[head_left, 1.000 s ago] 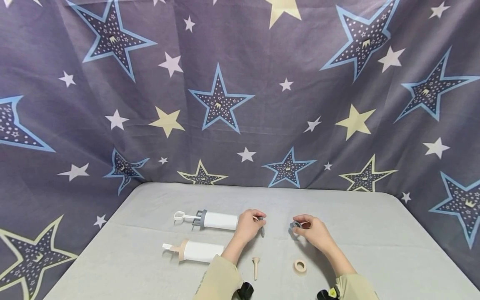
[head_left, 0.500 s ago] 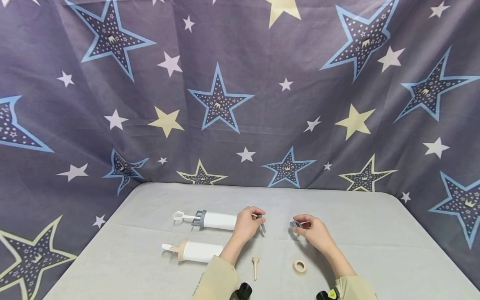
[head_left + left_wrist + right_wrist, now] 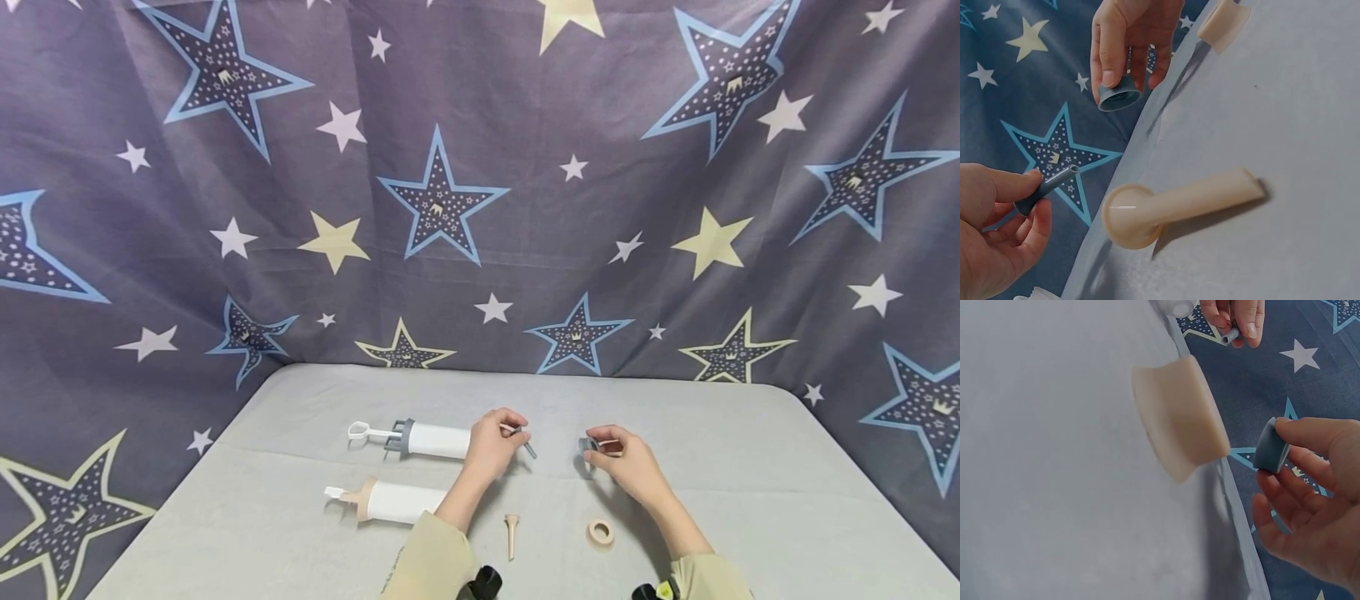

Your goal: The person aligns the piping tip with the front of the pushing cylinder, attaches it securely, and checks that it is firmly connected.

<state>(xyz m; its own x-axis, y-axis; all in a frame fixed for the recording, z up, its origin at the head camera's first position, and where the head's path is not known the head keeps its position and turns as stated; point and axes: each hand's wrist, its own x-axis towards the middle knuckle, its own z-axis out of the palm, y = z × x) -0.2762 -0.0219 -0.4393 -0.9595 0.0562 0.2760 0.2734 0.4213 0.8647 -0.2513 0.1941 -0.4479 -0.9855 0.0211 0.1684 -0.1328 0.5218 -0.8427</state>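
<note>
My left hand [image 3: 490, 447] pinches a small grey tapered nozzle [image 3: 1049, 188] between thumb and fingers. In the left wrist view its narrow open tip points up and right, and the flared end sits at the fingers. Across a gap, my right hand [image 3: 632, 460] holds a grey ring-shaped cap [image 3: 1270, 450] by its edge, above the table. A beige nozzle [image 3: 512, 535] lies below and between the hands, its flared end toward the back. Nearer my right forearm rests a beige ring cap [image 3: 592, 536], which looms large in the right wrist view.
Two syringe-like presses with white barrels lie at the left: one with a grey collar [image 3: 406, 437] and white looped handle, the other with a beige collar [image 3: 366, 500]. My left arm partly covers both. Behind the grey-covered table [image 3: 675, 408] hangs a star-patterned curtain [image 3: 517, 233].
My left hand has risen slightly, and the grey nozzle has swung so its tip slants toward lower right. The grey cap has turned a little in my right hand, which stays nearly in place.
</note>
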